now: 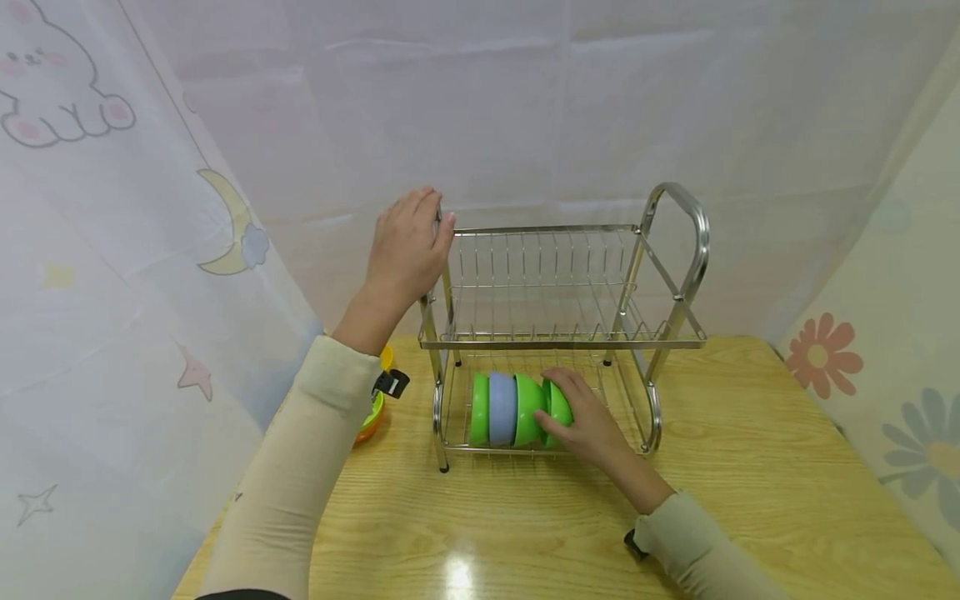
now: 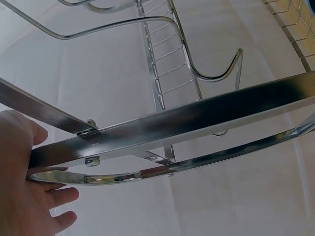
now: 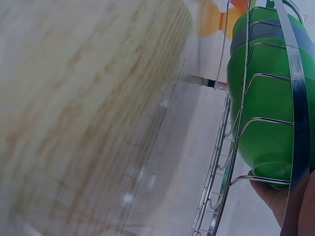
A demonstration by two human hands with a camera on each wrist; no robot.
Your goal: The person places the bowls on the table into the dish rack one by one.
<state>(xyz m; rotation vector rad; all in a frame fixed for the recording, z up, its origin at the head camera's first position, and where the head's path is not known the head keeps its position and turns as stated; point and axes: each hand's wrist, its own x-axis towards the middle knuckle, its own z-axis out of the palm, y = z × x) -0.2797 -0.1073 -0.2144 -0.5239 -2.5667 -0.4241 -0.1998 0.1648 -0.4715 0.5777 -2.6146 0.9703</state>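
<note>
A two-tier metal dish rack (image 1: 562, 343) stands on the wooden table. My left hand (image 1: 408, 246) grips the rack's left handle at the top; in the left wrist view, thumb and fingers lie on either side of the metal bar (image 2: 187, 123). On the lower tier, bowls stand on edge in a row: a green bowl (image 1: 480, 408), a light blue bowl (image 1: 502, 408) and another green bowl (image 1: 528, 408). At the row's right end my right hand (image 1: 588, 421) holds one more green bowl (image 1: 557, 408), thumb in front. Rack wires partly cover the bowls in the right wrist view.
Orange, green and yellow bowls (image 1: 369, 431) sit on the table left of the rack, partly hidden by my left sleeve. The upper tier (image 1: 540, 287) has upright wire dividers. Printed cloth (image 1: 510, 125) hangs behind the table and along both sides.
</note>
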